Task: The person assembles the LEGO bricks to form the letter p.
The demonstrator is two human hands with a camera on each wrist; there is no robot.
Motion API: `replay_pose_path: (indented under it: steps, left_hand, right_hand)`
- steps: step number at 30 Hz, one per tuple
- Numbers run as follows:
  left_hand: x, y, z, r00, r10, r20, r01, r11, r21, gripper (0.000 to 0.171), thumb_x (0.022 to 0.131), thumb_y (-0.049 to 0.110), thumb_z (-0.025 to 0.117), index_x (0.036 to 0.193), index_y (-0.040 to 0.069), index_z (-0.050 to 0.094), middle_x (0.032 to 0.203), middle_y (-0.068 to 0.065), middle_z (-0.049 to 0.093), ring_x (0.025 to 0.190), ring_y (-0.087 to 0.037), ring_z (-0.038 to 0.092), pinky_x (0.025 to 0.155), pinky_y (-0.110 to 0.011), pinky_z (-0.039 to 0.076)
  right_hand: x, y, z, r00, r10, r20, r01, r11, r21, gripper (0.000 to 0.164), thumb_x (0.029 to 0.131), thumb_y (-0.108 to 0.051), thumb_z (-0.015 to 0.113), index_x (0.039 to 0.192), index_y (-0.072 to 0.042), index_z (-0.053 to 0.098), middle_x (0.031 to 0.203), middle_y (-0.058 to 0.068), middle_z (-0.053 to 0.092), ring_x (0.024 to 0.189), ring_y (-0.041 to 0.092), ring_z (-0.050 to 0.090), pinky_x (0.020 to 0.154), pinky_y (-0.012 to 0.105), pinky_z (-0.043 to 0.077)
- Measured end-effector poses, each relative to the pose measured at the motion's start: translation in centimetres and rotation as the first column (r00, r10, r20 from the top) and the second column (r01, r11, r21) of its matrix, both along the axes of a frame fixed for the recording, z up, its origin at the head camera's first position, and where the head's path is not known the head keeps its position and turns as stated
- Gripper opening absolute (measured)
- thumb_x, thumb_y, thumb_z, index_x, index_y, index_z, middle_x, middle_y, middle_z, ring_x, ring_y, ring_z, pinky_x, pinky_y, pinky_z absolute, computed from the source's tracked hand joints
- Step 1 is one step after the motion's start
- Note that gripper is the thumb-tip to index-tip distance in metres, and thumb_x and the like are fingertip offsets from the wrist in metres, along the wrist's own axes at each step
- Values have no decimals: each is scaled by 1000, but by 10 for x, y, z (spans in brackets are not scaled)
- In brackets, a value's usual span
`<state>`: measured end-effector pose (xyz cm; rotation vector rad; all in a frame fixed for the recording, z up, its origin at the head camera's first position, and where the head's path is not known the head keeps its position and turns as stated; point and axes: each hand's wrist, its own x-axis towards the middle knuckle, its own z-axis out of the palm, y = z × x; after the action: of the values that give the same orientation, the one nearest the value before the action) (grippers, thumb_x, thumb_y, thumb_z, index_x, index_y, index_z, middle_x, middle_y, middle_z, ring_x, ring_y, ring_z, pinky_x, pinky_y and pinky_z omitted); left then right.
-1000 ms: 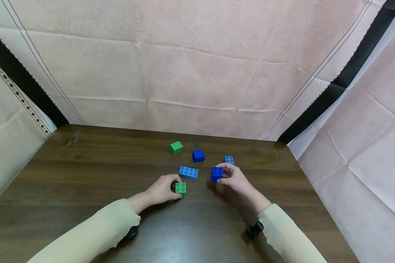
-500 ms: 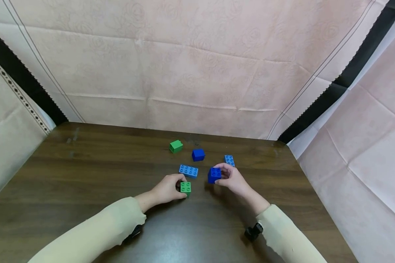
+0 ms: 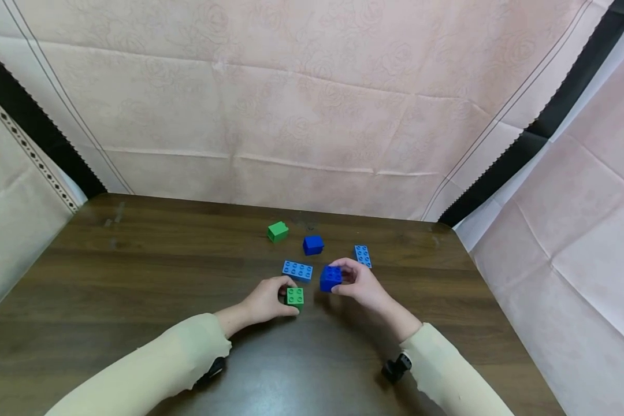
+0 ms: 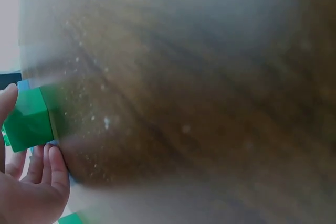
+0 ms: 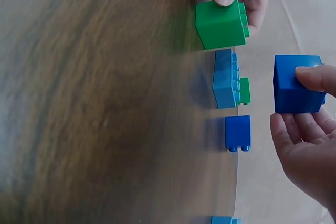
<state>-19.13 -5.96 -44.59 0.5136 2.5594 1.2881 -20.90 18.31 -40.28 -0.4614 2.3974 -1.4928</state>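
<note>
My left hand (image 3: 268, 299) pinches a green toy building brick (image 3: 294, 296) by its sides, studs up, low over or on the table; I cannot tell which. The same brick (image 4: 29, 120) shows at the left edge of the left wrist view. My right hand (image 3: 363, 284) holds a dark blue brick (image 3: 330, 279) between thumb and fingers. In the right wrist view that blue brick (image 5: 299, 83) is raised off the table, studs up. It is to the right of the green brick, with a gap between them. A light blue brick (image 3: 297, 270) lies just behind both hands.
Farther back on the brown table (image 3: 151, 260) are another dark blue brick (image 3: 313, 245), lying on its side, and a second green brick (image 3: 278, 231). Another light blue brick (image 3: 362, 255) sits beyond the right hand. Pale cloth (image 3: 291, 115) hangs behind the table.
The right hand has carried the dark blue brick left, closer to the green one. The left hand has shifted a little to the right with the green brick.
</note>
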Motion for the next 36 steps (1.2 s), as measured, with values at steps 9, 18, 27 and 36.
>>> replay_pose_path:
  steps: [9,18,27,36]
  left_hand:
    - [1,-7,1,999,29,16,-30,996,78,34,72,11,79,99,7,59,96,-5,63,90,-17,58,83,-34,51]
    - [0,-6,0,999,43,27,-46,994,99,31,73,12,79,97,8,60,93,-4,63,87,-15,58,82,-34,52]
    - [-1,-2,0,999,37,18,-39,994,103,31,74,13,79,98,8,60,94,-4,64,88,-16,59,83,-34,52]
    - [-1,0,-1,998,50,25,-52,994,96,33,74,13,79,100,7,60,97,-5,64,90,-16,59,85,-35,52]
  right_hand:
    - [1,-7,-1,1000,-5,-25,4,1000,-9,37,83,-5,66,118,-3,54,118,18,59,102,25,57,92,39,49]
    - [2,-16,3,1000,9,-22,-10,1000,-23,38,83,-6,67,119,-2,54,121,19,58,105,27,57,94,40,48]
    - [1,-24,0,998,62,-13,-63,998,-10,37,83,-6,68,119,-4,57,119,17,60,105,26,57,93,40,49]
    - [2,-34,-2,997,80,3,-80,997,-2,39,83,-8,69,119,-4,58,120,17,60,105,26,58,92,39,49]
